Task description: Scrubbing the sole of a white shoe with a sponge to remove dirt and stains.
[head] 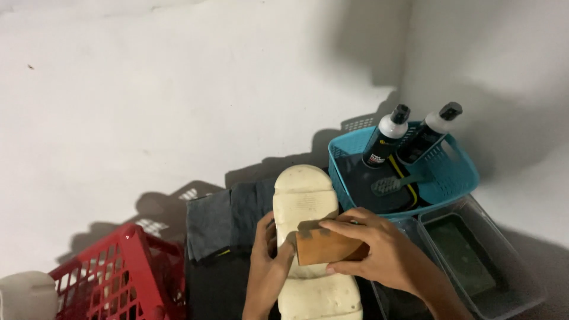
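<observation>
A cream foam shoe (305,195) lies sole up at the bottom centre. My left hand (267,266) grips its left edge from below. My right hand (379,249) presses an orange-brown sponge block (323,245) with a darkened top edge against the middle of the sole. The shoe's heel end reaches down to the frame's bottom edge.
A teal basket (456,172) at the right holds two black bottles with white shoulders (385,137) and a dark brush (394,185). Grey trays (521,278) sit below it, one with murky liquid. A red basket (118,272) stands bottom left. Grey cloths (225,219) hang behind the shoe.
</observation>
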